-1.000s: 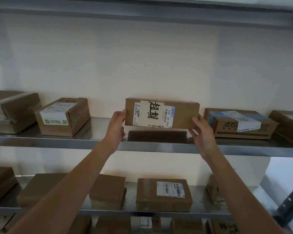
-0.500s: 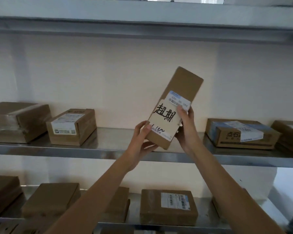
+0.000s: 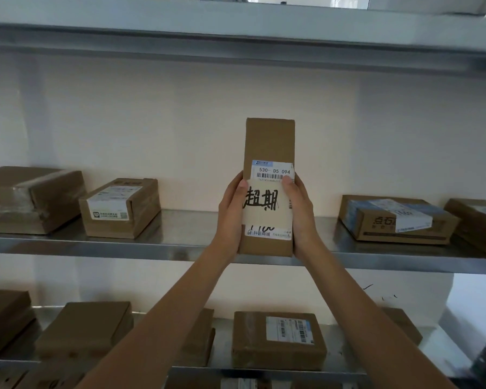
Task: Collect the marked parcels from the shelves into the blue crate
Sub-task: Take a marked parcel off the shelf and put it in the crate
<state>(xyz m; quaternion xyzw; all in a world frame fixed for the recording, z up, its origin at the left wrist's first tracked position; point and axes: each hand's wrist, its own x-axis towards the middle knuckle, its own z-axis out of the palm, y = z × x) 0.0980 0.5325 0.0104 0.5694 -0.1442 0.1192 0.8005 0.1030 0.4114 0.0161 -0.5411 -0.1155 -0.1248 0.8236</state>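
Now that we've swung the long brown cardboard parcel with the handwritten black marking from lying flat to standing on end, off the middle steel shelf, its label faces us and reads as marked, so it's ready for the blue crate, which isn't in view. Left of the parcel on that shelf sit a big taped brown box and a smaller white-labelled carton; right of it a blue-taped carton. Below the parcel lies a flat labelled brown package. Left hand and right hand clamp the parcel's long sides, fingers curled round. Nothing blocks pulling it back.
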